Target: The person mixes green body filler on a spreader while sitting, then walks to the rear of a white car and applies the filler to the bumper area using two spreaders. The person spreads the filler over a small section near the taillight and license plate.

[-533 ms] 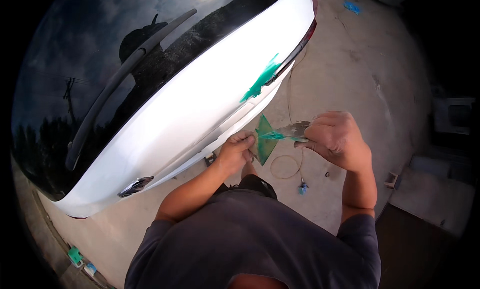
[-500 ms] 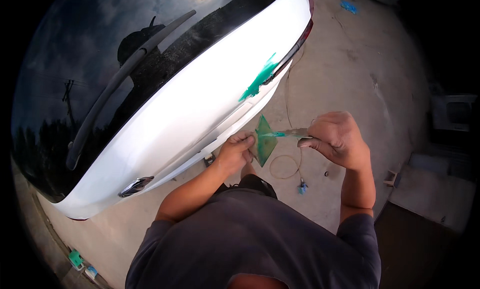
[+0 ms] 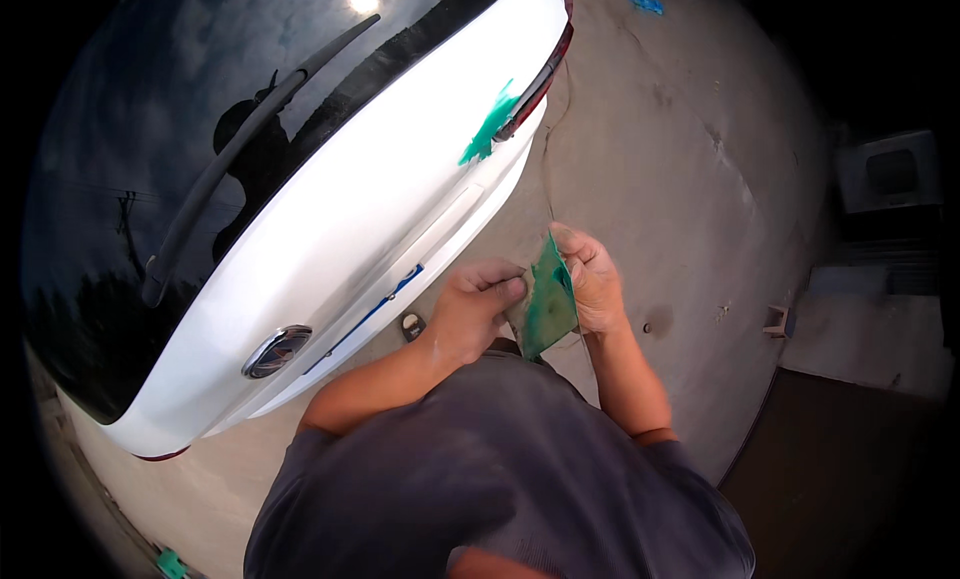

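My left hand (image 3: pixel 472 307) grips the left edge of a flat mixing board (image 3: pixel 550 324) smeared with green putty, held tilted in front of my body. At the board's right edge is my right hand (image 3: pixel 594 284), its fingers closed on a putty spreader. The spreader is now mostly hidden against the board and by the fingers. Ahead, a patch of green putty (image 3: pixel 488 127) with ragged edges lies on the white tailgate (image 3: pixel 350 229), beside the red tail light (image 3: pixel 540 89).
The car's dark rear window (image 3: pixel 130 109) with its wiper (image 3: pixel 235 144) fills the upper left. A round badge (image 3: pixel 277 351) sits low on the tailgate. On the concrete floor lie a thin hose (image 3: pixel 548 169) and a blue scrap (image 3: pixel 647 3); a small box (image 3: pixel 777 321) stands at right.
My right hand has come left and in, bringing the spreader from clear of the board to its right edge. The board has turned to show more of its green face. The view has shifted.
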The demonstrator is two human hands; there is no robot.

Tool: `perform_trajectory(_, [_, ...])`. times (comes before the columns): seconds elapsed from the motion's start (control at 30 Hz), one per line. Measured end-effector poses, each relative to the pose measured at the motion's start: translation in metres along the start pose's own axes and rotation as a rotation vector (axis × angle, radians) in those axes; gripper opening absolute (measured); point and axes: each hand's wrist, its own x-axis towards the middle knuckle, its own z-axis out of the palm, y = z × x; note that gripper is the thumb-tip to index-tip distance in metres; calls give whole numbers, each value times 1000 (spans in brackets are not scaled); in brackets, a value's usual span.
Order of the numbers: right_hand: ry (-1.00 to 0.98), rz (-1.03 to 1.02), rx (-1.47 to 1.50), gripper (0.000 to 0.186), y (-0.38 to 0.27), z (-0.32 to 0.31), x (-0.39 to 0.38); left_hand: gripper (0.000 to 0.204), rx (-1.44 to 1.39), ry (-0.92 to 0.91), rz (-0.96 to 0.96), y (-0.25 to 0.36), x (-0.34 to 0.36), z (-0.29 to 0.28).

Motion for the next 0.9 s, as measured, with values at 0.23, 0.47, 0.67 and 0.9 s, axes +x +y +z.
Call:
perform_trajectory(0.23, [165, 117, -25, 53, 37, -14, -19, 22, 86, 22, 233, 43, -33, -20])
perform_trajectory(0.47, [430, 0, 341, 34, 61, -2, 9, 23, 503, 99, 589, 143, -32, -20])
perform_trajectory(0.67, [604, -4, 262, 31, 78, 16, 61, 22, 684, 11, 583, 191, 20, 7])
perform_trajectory(0.9, [627, -3, 205, 25, 80, 19, 99, 24, 807, -69, 583, 211, 72, -4])
